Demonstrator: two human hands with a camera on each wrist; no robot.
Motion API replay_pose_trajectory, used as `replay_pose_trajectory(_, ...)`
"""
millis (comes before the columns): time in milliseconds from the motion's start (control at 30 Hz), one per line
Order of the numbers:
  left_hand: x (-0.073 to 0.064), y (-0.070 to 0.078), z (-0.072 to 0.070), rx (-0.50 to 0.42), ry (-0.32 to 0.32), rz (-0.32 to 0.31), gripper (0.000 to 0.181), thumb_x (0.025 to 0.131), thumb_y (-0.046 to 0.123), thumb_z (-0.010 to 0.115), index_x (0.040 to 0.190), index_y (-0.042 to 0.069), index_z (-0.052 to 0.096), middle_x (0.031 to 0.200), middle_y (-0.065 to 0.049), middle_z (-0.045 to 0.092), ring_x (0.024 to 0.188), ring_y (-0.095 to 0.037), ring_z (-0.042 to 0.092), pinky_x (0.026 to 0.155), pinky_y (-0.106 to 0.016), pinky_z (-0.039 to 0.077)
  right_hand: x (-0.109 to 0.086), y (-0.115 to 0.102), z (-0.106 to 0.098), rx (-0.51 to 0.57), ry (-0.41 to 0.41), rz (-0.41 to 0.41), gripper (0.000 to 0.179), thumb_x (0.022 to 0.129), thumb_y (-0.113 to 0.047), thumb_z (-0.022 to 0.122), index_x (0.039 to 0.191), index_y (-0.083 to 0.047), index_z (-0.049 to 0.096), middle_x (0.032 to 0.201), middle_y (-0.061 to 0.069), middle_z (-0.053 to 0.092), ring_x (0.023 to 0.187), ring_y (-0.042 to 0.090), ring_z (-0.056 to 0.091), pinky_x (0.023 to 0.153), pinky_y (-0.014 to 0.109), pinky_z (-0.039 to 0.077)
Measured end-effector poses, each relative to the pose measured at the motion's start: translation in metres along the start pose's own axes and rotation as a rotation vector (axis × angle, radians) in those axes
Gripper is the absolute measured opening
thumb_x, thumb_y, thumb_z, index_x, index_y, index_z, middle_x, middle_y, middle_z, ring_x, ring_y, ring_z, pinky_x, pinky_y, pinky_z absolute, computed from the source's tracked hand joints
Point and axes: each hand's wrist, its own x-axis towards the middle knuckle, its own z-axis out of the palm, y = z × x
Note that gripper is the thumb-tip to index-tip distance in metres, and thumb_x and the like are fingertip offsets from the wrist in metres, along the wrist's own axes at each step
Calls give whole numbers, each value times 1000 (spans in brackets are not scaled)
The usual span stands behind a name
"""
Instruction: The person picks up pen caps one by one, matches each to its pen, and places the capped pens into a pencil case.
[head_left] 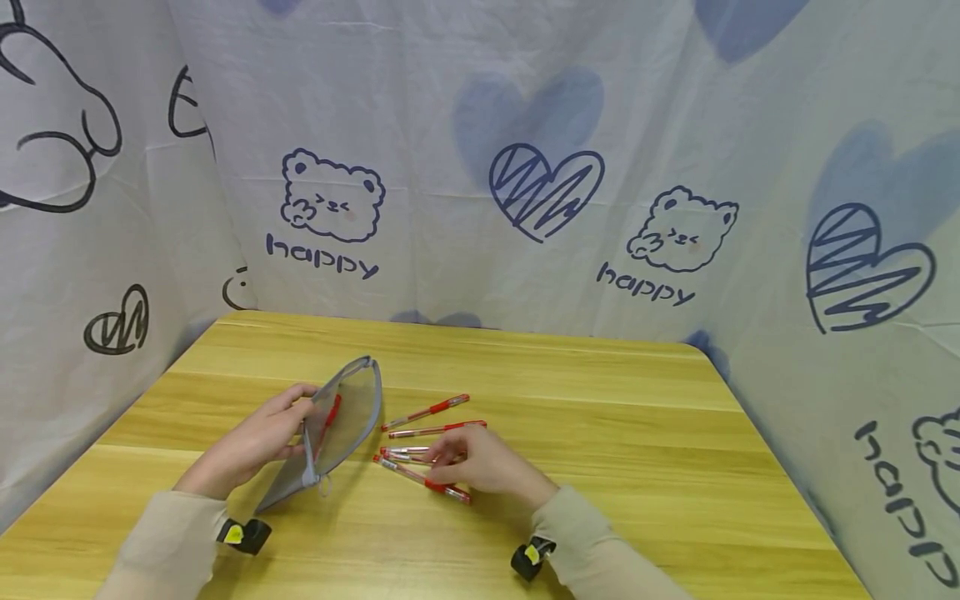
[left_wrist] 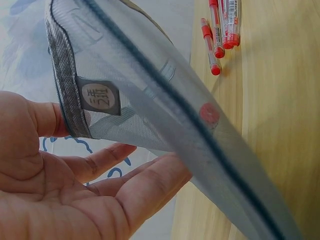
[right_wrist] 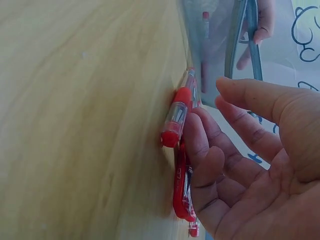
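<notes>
We see the left hand point(head_left: 251, 442) pinching the edge of a mesh pouch point(head_left: 352, 421) between thumb and fingers. The pouch tilts, mouth gaping; a red pen point(head_left: 327, 425) sits inside. The right hand point(head_left: 483, 461), fingers loosely bent, thumb apart, is beside loose pens point(head_left: 439, 407) between it and the pouch.

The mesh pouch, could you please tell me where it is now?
In the head view, the mesh pouch is left of centre, held in the left grip, beside the loose red pens.
</notes>
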Motion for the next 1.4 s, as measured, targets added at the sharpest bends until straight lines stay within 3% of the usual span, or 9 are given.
replay_pose_trajectory(267,0,-1,0,-7,-7,16,52,115,24,27,162,1,27,164,-29,33,151,-52,39,111,-60,50,2,-5,7,-17,9,29,14,94,-12,83,107,-7,79,88,4,78,74,4,62,65,19,45)
replay_pose_trajectory(800,-2,1,1,-2,-27,3,54,116,27,29,164,3,25,172,-32,21,157,-57,26,117,-65,45,3,-11,18,15,17,70,14,92,-8,84,106,-10,80,87,-1,76,78,6,65,69,20,47)
replay_pose_trajectory(1200,-1,-1,1,-4,-21,6,52,116,28,29,162,3,29,169,-29,28,156,-53,31,115,-63,47,9,-15,30,8,14,69,20,86,-1,88,102,-11,79,80,-3,73,68,4,61,61,18,44)
replay_pose_trajectory(1400,-1,-1,1,-5,-23,6,52,116,28,30,162,4,30,168,-29,29,155,-53,31,115,-63,47,11,-22,36,-56,10,72,23,85,-1,88,104,-11,80,75,-6,70,62,2,57,61,17,43)
